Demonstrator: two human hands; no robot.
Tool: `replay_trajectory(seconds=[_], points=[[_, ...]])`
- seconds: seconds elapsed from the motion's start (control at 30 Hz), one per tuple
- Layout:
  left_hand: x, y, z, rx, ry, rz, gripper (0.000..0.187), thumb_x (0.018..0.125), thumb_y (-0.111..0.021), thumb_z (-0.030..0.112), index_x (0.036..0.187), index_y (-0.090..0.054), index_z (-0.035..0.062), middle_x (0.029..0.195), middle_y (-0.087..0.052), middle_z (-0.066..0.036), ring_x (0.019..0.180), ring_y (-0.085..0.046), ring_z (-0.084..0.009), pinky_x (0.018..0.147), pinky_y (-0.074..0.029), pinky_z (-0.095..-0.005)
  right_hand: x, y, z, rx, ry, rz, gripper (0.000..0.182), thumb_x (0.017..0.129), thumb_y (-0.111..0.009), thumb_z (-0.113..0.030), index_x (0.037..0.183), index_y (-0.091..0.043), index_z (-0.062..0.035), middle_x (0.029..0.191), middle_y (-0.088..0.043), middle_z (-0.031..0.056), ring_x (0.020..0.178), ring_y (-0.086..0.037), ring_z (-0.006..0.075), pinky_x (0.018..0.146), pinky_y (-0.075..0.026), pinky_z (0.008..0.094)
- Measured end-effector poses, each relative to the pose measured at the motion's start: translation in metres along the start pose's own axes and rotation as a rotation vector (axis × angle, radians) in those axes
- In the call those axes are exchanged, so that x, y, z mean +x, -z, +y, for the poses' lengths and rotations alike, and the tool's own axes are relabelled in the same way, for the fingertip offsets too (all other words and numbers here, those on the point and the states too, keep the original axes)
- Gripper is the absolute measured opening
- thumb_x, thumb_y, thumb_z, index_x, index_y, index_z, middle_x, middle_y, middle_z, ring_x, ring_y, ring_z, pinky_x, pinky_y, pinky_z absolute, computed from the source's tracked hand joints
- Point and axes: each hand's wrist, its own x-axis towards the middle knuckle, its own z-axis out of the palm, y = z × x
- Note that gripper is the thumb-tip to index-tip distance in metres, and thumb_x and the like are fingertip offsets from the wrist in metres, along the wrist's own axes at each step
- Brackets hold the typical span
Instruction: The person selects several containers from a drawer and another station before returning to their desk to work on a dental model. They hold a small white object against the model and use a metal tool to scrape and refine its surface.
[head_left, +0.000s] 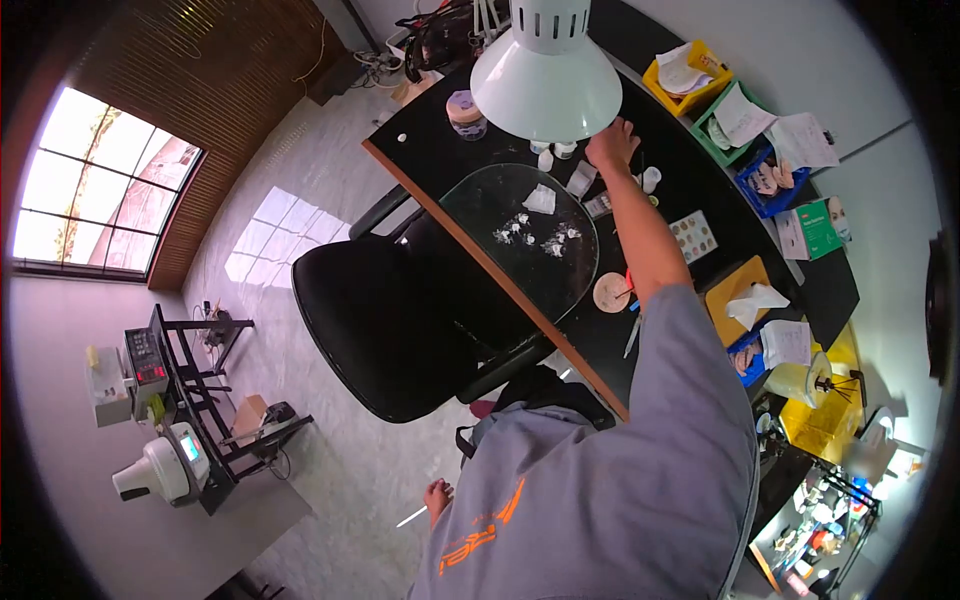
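Observation:
My right hand [612, 146] reaches across the black table, right beside the rim of the white lamp shade [546, 90]. Its fingers are bent, and I cannot tell what is under them. Small white jars [565, 150] and a clear box [582, 178] stand close to it. A white cup [651, 178] is on its other side. My left hand [438, 497] hangs low beside my body with curled fingers, a thin white strip [411, 517] showing at it. On the round glass plate [480, 190] lie a white tissue [540, 199] and several small white pieces [515, 230].
A black chair [370, 310] stands against the table's wooden edge [490, 270]. Yellow [660, 92], green [697, 128] and blue [795, 207] bins line the back. A pinkish round dish [611, 293], a pen [632, 337] and a palette of round samples [692, 236] lie near my forearm.

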Motion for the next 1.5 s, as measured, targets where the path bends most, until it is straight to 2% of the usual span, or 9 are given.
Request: replay_trajectory(seconds=[0.1, 0.4, 0.6, 0.7, 0.83, 1.07, 1.23, 1.33, 1.5], points=[[-0.008, -0.002, -0.034, 0.053, -0.037, 0.073, 0.027, 0.1, -0.07, 0.021, 0.12, -0.067, 0.0024, 0.099, -0.076, -0.013, 0.083, -0.073, -0.0222, 0.063, -0.057, -0.0358, 0.018, -0.012, 0.002, -0.073, -0.051, -0.216, 0.044, 0.1, -0.062, -0.02, 0.143, -0.059, -0.0194, 0.147, -0.059, 0.011, 0.141, -0.049, 0.0313, 0.113, -0.034, 0.059], [-0.035, -0.019, -0.042, 0.022, 0.027, 0.077, 0.027, 0.1, -0.07, 0.018, 0.12, -0.067, -0.0008, 0.099, -0.075, -0.015, 0.084, -0.073, -0.0237, 0.065, -0.059, -0.0373, 0.022, -0.037, 0.009, -0.042, -0.145, -0.239, 0.05, 0.104, -0.058, -0.023, 0.153, -0.046, -0.0266, 0.153, -0.053, 0.0132, 0.145, -0.044, 0.036, 0.113, -0.033, 0.0712], [-0.033, -0.013, -0.015, 0.036, -0.003, 0.072, 0.027, 0.1, -0.069, 0.016, 0.12, -0.066, -0.0029, 0.1, -0.075, -0.016, 0.085, -0.073, -0.0248, 0.067, -0.06, -0.0383, 0.024, -0.038, 0.014, 0.028, -0.168, -0.296, 0.055, 0.105, -0.057, -0.022, 0.156, -0.038, -0.0282, 0.158, -0.046, 0.0155, 0.148, -0.039, 0.0363, 0.111, -0.038, 0.0703], [-0.031, -0.009, 0.003, 0.031, -0.02, 0.076, 0.027, 0.1, -0.069, 0.015, 0.12, -0.066, -0.0039, 0.1, -0.075, -0.017, 0.085, -0.073, -0.0253, 0.068, -0.06, -0.0387, 0.028, -0.047, 0.025, 0.056, -0.101, -0.221, 0.053, 0.105, -0.06, -0.028, 0.154, -0.039, -0.0241, 0.154, -0.05, 0.0168, 0.144, -0.046, 0.037, 0.111, -0.043, 0.0659], [-0.038, -0.004, 0.028, 0.03, -0.018, 0.075, 0.028, 0.1, -0.069, 0.014, 0.12, -0.066, -0.0053, 0.1, -0.074, -0.018, 0.086, -0.073, -0.026, 0.069, -0.061, -0.0394, 0.033, -0.05, 0.034, 0.125, -0.092, -0.131, 0.043, 0.103, -0.064, -0.042, 0.131, -0.047, -0.0146, 0.131, -0.065, 0.0206, 0.124, -0.064, 0.041, 0.095, -0.059, 0.0549], [-0.03, -0.012, 0.027, 0.041, -0.111, 0.019, 0.027, 0.101, -0.069, 0.012, 0.12, -0.065, -0.0072, 0.101, -0.073, -0.018, 0.088, -0.074, -0.0275, 0.076, -0.064, -0.0418, 0.045, -0.04, 0.025, 0.246, -0.14, -0.052, 0.044, 0.103, -0.065, -0.038, 0.13, -0.046, -0.0086, 0.128, -0.065, 0.0227, 0.124, -0.064, 0.0424, 0.096, -0.059, 0.0537], [-0.034, -0.025, 0.039, 0.167, -0.167, -0.056, 0.029, 0.102, -0.07, 0.02, 0.121, -0.068, -0.0025, 0.103, -0.075, -0.012, 0.091, -0.073, -0.021, 0.075, -0.059, -0.0341, 0.042, -0.005, 0.007, 0.233, -0.116, 0.091, 0.042, 0.102, -0.066, -0.034, 0.128, -0.048, -0.0076, 0.128, -0.066, 0.0225, 0.119, -0.067, 0.0407, 0.091, -0.06, 0.0552], [-0.054, -0.046, 0.097, 0.289, -0.198, -0.193, 0.029, 0.104, -0.068, 0.024, 0.12, -0.07, 0.0005, 0.103, -0.076, -0.008, 0.092, -0.071, -0.0167, 0.076, -0.055, -0.0331, 0.007, 0.035, -0.003, 0.274, -0.057, -0.045, 0.044, 0.101, -0.067, -0.033, 0.129, -0.048, -0.0046, 0.126, -0.066, 0.0265, 0.115, -0.068, 0.0423, 0.09, -0.06, 0.0531], [-0.099, -0.095, 0.227, 0.278, -0.439, -0.529, 0.031, 0.101, -0.071, 0.021, 0.123, -0.068, -0.001, 0.106, -0.073, -0.007, 0.098, -0.068, -0.0158, 0.085, -0.054, -0.0346, -0.127, 0.078, -0.013, 0.411, 0.525, -0.278, 0.06, 0.095, -0.074, -0.035, 0.14, -0.049, -0.0043, 0.117, -0.072, 0.0261, 0.11, -0.07, 0.0447, 0.094, -0.056, 0.0523]])
